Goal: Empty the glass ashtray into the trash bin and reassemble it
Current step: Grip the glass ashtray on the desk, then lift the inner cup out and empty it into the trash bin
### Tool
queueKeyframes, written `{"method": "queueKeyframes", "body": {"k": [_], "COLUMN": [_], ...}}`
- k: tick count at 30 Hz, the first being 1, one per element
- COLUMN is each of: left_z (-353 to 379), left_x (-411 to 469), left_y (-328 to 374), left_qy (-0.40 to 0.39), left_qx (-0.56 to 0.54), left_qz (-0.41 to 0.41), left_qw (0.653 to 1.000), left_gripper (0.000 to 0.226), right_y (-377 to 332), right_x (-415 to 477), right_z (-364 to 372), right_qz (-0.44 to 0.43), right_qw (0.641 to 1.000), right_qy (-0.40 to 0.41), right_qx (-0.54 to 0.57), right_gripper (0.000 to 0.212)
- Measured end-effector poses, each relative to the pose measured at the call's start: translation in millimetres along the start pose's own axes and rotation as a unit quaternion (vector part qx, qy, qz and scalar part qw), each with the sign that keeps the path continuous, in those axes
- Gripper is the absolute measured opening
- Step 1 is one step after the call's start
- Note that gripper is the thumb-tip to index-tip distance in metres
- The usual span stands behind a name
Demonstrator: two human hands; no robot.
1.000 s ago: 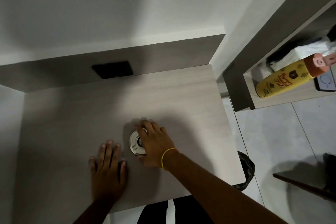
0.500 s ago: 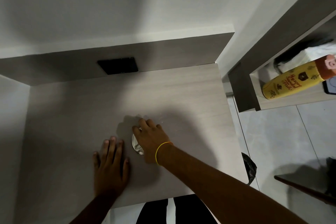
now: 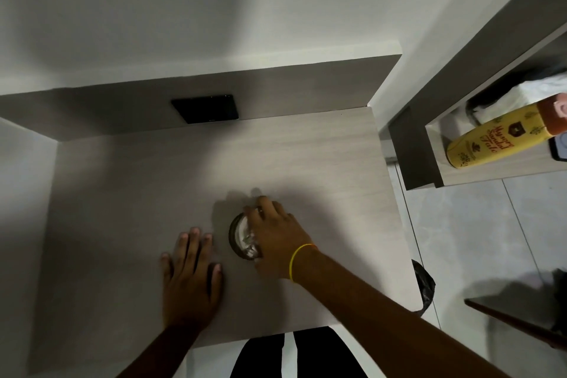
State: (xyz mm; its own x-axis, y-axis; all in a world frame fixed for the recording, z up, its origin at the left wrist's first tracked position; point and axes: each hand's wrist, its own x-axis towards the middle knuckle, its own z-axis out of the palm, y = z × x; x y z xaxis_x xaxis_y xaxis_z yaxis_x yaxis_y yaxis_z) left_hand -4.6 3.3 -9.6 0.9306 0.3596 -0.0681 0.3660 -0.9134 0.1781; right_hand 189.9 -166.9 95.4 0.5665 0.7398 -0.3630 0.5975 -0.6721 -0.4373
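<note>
The left hand (image 3: 191,273) lies flat on the desk (image 3: 306,156), palm down, fingers straight and close together, gripping nothing; it sits just left of the ashtray (image 3: 241,236) without touching it. The right hand (image 3: 277,238), a yellow band at its wrist, covers the ashtray's right side from above, fingers curled over the rim and closed on the glass. The ashtray rests near the desk's middle, toward the front edge; whether its top part is lifting from the base cannot be told. This looks like the opening step: taking hold before carrying it away. The next move calls for a firm lift and a swing right to the bin (image 3: 425,284), whose black liner peeks out below the desk's right corner. Farther off, a yellow bottle (image 3: 497,138) lies on a shelf.
</note>
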Motion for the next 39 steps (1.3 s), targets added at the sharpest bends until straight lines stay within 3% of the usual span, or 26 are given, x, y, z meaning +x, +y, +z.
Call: {"method": "queueKeyframes", "body": {"k": [6, 10, 30, 34, 36, 39], "left_z": [-0.7, 0.2, 1.3, 0.9, 0.9, 1.8], "left_x": [0.4, -0.4, -1.5, -2.5, -2.9, -3.7], "left_y": [1.3, 1.1, 2.9, 0.1, -0.6, -0.3], "left_qy": [0.007, 0.017, 0.034, 0.039, 0.036, 0.035], "left_qx": [0.008, 0.005, -0.004, -0.01, -0.011, -0.011], "left_qz": [-0.002, -0.003, -0.001, 0.008, 0.005, 0.012], "left_qw": [1.0, 1.0, 0.999, 0.999, 0.999, 0.999], "left_gripper": [0.068, 0.068, 0.067, 0.067, 0.066, 0.066], "right_y": [59.4, 84.8, 87.8, 49.7, 25.3, 3.2], "right_x": [-31.9, -44.8, -53.2, -46.2, -36.3, -18.0], "right_z": [-14.1, -7.0, 22.5, 26.3, 32.6, 37.6], "right_qz": [0.105, 0.158, 0.177, 0.115, 0.099, 0.138], "right_qw": [0.988, 0.981, 0.964, 0.947, 0.949, 0.952], "right_qy": [0.09, 0.092, 0.169, 0.269, 0.252, 0.181], "right_qx": [0.069, 0.067, 0.104, 0.13, 0.163, 0.204], "right_gripper": [0.101, 0.109, 0.108, 0.085, 0.068, 0.066]}}
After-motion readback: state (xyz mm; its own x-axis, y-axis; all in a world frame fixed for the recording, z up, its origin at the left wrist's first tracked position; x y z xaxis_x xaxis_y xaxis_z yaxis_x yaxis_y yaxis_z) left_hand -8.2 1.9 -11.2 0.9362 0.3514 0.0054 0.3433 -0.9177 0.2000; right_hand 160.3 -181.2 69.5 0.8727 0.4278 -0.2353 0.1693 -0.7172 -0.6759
